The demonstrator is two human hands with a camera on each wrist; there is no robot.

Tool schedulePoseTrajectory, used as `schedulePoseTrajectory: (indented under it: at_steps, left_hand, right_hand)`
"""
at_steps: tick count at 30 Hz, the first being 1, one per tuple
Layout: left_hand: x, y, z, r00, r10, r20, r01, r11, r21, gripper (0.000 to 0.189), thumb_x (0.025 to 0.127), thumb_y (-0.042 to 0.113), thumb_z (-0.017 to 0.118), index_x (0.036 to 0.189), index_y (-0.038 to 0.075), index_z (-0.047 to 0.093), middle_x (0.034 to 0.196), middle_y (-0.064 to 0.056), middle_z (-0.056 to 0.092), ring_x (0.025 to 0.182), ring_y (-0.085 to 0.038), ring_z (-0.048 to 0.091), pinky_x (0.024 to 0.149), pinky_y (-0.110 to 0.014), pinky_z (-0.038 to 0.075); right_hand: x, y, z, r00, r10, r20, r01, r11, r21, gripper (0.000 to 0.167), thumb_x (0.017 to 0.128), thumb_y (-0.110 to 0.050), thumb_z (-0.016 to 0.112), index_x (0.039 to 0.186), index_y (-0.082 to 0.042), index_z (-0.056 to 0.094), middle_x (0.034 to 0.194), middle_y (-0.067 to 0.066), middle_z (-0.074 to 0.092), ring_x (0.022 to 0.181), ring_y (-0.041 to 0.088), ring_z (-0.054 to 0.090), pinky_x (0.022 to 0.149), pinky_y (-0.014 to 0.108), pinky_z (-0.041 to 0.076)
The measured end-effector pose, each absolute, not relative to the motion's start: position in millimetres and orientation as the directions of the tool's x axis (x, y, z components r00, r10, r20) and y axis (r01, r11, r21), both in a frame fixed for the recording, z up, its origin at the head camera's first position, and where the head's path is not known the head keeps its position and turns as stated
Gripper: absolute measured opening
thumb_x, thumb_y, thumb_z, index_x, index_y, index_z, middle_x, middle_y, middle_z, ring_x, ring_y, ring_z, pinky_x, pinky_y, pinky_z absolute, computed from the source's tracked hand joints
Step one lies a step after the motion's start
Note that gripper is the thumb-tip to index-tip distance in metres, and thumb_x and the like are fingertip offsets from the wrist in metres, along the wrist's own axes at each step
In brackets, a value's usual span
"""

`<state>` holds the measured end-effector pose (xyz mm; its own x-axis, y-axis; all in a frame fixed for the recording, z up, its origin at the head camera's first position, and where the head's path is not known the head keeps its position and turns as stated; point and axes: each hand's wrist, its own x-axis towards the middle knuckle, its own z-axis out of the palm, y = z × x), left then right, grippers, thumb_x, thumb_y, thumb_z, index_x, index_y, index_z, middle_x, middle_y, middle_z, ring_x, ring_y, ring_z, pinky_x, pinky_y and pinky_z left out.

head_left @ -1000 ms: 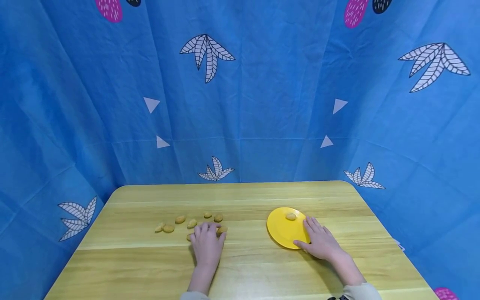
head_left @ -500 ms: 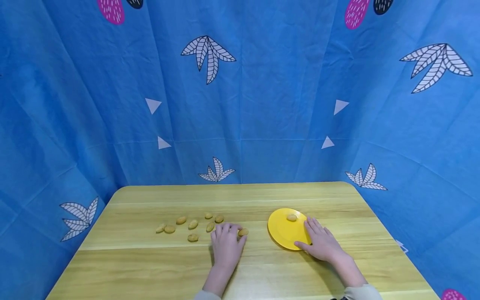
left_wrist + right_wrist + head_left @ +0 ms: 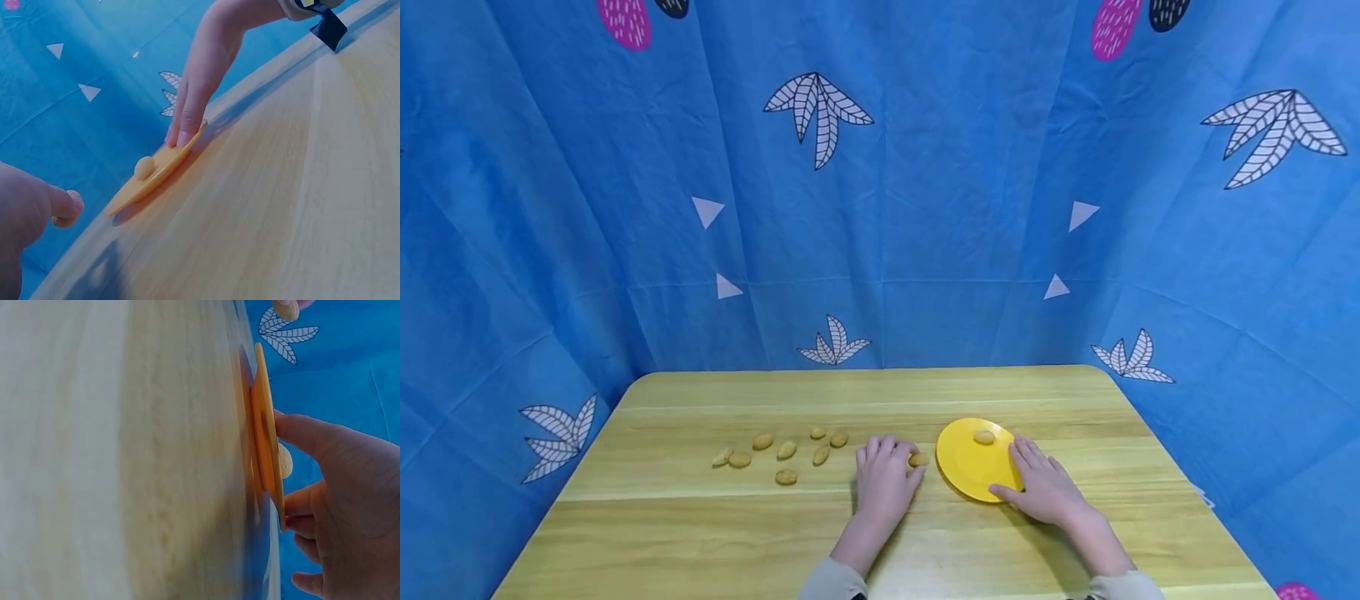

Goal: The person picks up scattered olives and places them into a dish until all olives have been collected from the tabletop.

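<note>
My left hand point(image 3: 883, 483) pinches a small tan oval nut-like piece point(image 3: 918, 459) between thumb and fingers, just left of the round yellow plate point(image 3: 962, 471). In the left wrist view this piece point(image 3: 65, 221) shows at the thumb tip, raised off the table. My right hand point(image 3: 1045, 492) rests with spread, mostly straight fingers on the plate's right side. A similar oval piece point(image 3: 984, 437) lies on the plate near its far edge. The right wrist view has the thumb and fingers touching the plate point(image 3: 267, 431) from above.
Several more tan oval pieces point(image 3: 786, 450) are scattered on the wooden table point(image 3: 685, 542) left of my left hand. A blue patterned curtain point(image 3: 880, 208) hangs behind the table's far edge and along its sides.
My left hand has taken one oval piece from the scattered group and moved right with it, close to the plate. The right hand and plate have stayed in place.
</note>
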<state>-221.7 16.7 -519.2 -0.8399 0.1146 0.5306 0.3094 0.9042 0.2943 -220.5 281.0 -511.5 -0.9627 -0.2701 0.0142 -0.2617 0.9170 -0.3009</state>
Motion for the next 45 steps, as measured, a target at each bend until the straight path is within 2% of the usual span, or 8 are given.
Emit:
schedulePoseTrajectory:
  at_steps: [10,25,35,45]
  left_hand:
    - [-232.3,37.2,-518.9,-0.845,0.188,0.5,0.376,0.875,0.306,0.023,0.081,0.039,0.077,0.097,0.024,0.071,0.098,0.008,0.063,0.096,-0.015,0.049,0.081,-0.031,0.034]
    - [-247.4,66.5,-514.1,-0.826,0.306,0.473,0.452,0.861,0.234,0.022,0.084,0.044,0.073,0.097,0.027,0.068,0.098,0.011,0.061,0.092,-0.012,0.046,0.078,-0.027,0.033]
    - [-258.7,80.8,-517.5,-0.813,0.35,0.466,0.477,0.858,0.188,0.022,0.086,0.046,0.07,0.098,0.028,0.068,0.095,0.014,0.062,0.09,-0.01,0.045,0.077,-0.026,0.032]
    - [-266.1,95.7,-523.3,-0.822,0.392,0.412,0.49,0.857,0.162,0.024,0.086,0.048,0.068,0.102,0.031,0.068,0.1,0.016,0.065,0.092,-0.009,0.046,0.079,-0.025,0.033]
  right_hand:
    - [-219.8,279.2,-508.2,-0.968,-0.248,-0.028,-0.231,0.935,-0.27,0.091,0.089,-0.059,0.057,0.144,0.01,0.035,0.155,0.029,0.027,0.143,0.047,0.026,0.112,0.065,0.024]
    - [-218.7,277.0,-505.6,-0.97,-0.235,-0.062,-0.212,0.942,-0.262,0.089,0.09,-0.057,0.056,0.145,0.01,0.034,0.156,0.028,0.024,0.144,0.047,0.024,0.113,0.065,0.022]
    - [-221.7,277.9,-508.9,-0.967,-0.251,-0.033,-0.235,0.938,-0.253,0.09,0.09,-0.059,0.056,0.144,0.011,0.035,0.156,0.029,0.026,0.144,0.047,0.025,0.112,0.065,0.024]
    - [-223.0,277.9,-512.2,-0.97,-0.24,-0.039,-0.222,0.94,-0.261,0.091,0.09,-0.059,0.054,0.144,0.011,0.034,0.156,0.029,0.025,0.144,0.047,0.023,0.111,0.066,0.023]
